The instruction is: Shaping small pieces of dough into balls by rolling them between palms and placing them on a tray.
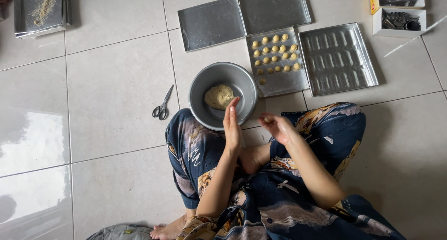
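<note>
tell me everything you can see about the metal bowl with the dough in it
The metal bowl is round, grey and dull, seemingly aluminium. It sits upright on the tiled floor before the seated person's knees, its far rim by the tray of dough balls. A pale yellow dough lump lies inside. The left hand is raised over its near rim.

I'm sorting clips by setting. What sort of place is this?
Probably a home floor used for baking: a person sits on pale floor tiles with a metal bowl of dough and a baking tray of small dough balls.
</note>
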